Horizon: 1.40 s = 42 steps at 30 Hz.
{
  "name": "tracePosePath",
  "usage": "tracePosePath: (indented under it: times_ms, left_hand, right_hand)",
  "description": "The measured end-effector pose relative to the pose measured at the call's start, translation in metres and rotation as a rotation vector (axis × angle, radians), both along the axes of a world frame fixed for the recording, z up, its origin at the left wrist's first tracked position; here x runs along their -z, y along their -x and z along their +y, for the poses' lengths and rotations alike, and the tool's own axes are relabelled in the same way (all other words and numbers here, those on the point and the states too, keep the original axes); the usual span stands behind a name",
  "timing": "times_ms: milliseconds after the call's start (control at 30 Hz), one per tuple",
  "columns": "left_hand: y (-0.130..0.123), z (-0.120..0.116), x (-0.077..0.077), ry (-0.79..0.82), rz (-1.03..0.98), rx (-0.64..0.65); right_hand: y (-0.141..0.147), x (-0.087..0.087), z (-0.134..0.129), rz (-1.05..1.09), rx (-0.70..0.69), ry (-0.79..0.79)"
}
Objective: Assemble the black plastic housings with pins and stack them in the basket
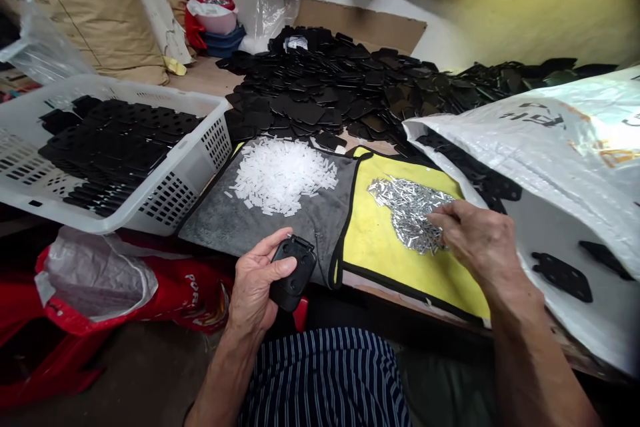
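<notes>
My left hand (255,273) is closed around a black plastic hinged piece (295,265) with round recesses on its face, thumb across it. At the right edge of a heap of small silvery metal pins (410,217), my right hand (475,240) pinches thumb and fingers together; whatever lies between the tips is too small to make out. The pins lie on a yellow cloth (373,250). Left of them, short white plastic strips (285,173) are heaped on a grey cloth (215,223).
A white basket (120,213) at left holds stacked black plates (125,140). A wide pile of black plates (320,87) covers the table's back. To the right, an open white sack (560,120) has more plates inside. A red bag (170,290) stands below the basket.
</notes>
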State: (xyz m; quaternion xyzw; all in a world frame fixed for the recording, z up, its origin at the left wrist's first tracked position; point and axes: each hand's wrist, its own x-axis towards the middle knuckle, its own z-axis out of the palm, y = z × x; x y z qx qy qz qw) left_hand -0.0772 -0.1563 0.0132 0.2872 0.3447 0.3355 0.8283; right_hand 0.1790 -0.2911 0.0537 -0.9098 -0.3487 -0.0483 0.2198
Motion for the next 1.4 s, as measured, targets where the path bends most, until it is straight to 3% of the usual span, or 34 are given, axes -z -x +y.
tracePosePath:
  times_ms: [100, 167, 267, 367, 500, 767, 1167, 1400]
  left_hand:
    - [0.001, -0.001, 0.000, 0.035, 0.011, -0.014]
    - [0.002, -0.002, 0.000, 0.058, 0.012, -0.017]
    - [0.005, -0.003, 0.001, 0.072, 0.002, -0.026]
    - [0.008, -0.002, 0.002, 0.067, -0.011, -0.042]
    - [0.011, -0.001, 0.006, 0.046, -0.025, -0.052]
    - [0.011, -0.003, 0.014, -0.051, -0.064, -0.078]
    - [0.010, -0.009, 0.012, -0.105, -0.054, -0.145]
    - [0.014, -0.011, 0.019, -0.305, 0.010, -0.184]
  right_hand:
    - [0.051, -0.003, 0.016, 0.475, -0.222, -0.372]
    - [0.089, -0.001, 0.029, 0.806, -0.319, -0.491]
    - [0.127, 0.008, 0.047, 1.048, -0.275, -0.571]
    - [0.142, 0.018, 0.059, 1.133, -0.227, -0.601]
    - [0.151, 0.026, 0.066, 1.134, -0.204, -0.604]
    - [0.176, 0.036, 0.067, 0.867, -0.135, -0.713]
    - [0.174, 0.037, 0.067, 1.006, -0.080, -0.743]
    - [0.180, 0.039, 0.067, 0.772, -0.106, -0.760]
